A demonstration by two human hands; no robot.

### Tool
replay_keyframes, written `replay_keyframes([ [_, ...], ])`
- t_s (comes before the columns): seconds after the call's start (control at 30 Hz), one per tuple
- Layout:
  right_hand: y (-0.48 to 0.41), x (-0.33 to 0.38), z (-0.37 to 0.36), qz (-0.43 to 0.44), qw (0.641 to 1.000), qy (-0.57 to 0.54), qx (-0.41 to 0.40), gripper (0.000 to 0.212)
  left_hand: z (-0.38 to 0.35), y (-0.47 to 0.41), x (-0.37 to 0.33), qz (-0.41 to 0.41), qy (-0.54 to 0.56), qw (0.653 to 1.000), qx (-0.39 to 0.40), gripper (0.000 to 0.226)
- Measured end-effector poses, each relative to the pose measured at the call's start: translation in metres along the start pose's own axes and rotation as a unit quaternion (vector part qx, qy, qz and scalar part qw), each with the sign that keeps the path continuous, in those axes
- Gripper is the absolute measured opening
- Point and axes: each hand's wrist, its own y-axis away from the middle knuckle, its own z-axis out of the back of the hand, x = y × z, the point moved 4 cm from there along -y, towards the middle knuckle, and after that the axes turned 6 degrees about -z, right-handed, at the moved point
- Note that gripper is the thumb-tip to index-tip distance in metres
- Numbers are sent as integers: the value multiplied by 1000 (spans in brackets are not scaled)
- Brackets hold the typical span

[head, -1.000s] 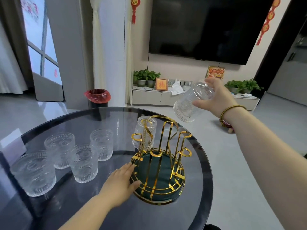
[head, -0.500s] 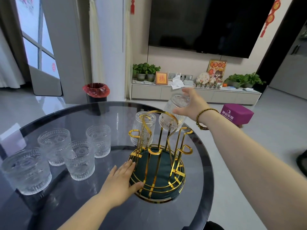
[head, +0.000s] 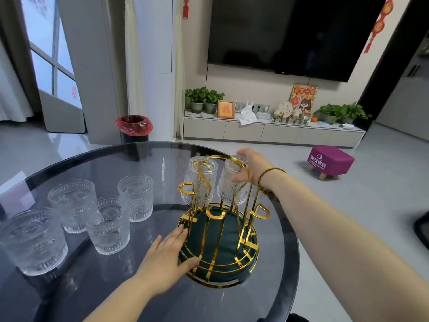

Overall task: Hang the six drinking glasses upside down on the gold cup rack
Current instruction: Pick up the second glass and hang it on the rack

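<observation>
The gold cup rack (head: 218, 240) with a dark green base stands on the round glass table (head: 144, 296), right of centre. One clear embossed glass (head: 200, 182) hangs upside down on a far-left prong. A second upside-down glass (head: 232, 185) sits on the prong beside it, and my right hand (head: 251, 167) is shut on its top. My left hand (head: 168, 254) lies flat against the rack's base, fingers apart. Several more glasses stand upright at the left, the nearest to the rack (head: 135, 197) and the one closest to me (head: 32, 242) among them.
The table's dark rim (head: 290, 252) runs just right of the rack, with floor beyond. A purple stool (head: 330, 160) stands on the floor at right. A red-lined bin (head: 134, 127) and a low TV cabinet (head: 271, 133) are behind.
My right hand has brought the glass from high at the right down and left onto a rack prong. The left hand has stayed on the base.
</observation>
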Motion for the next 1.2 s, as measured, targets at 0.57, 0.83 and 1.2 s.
replay_keyframes([
  [0.57, -5, -2, -8, 15, 1000, 6, 4, 71, -2, 0, -1, 1, -2, 1000, 8, 70],
  [0.83, -1, -4, -6, 8, 1000, -25, 10, 76, -5, -2, 2, 3, -6, 1000, 6, 71],
  [1.2, 45, -11, 25, -13, 975, -134, -178, 46, 4, 15, -2, 5, 23, 998, -63, 72],
])
